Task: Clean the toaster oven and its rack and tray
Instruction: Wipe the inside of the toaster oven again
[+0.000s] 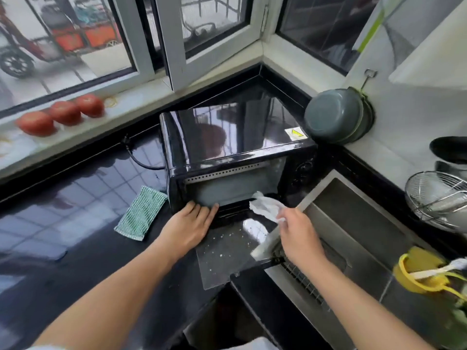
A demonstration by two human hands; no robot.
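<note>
The toaster oven [235,157] sits on the black counter by the sink with its door [232,248] dropped flat toward the person. Left hand [190,223] lies flat at the cavity's left front corner; right hand [298,236] pinches a crumpled white tissue [265,207] just right of the mouth — nearer the opening, which runs left-right straight ahead.
</note>
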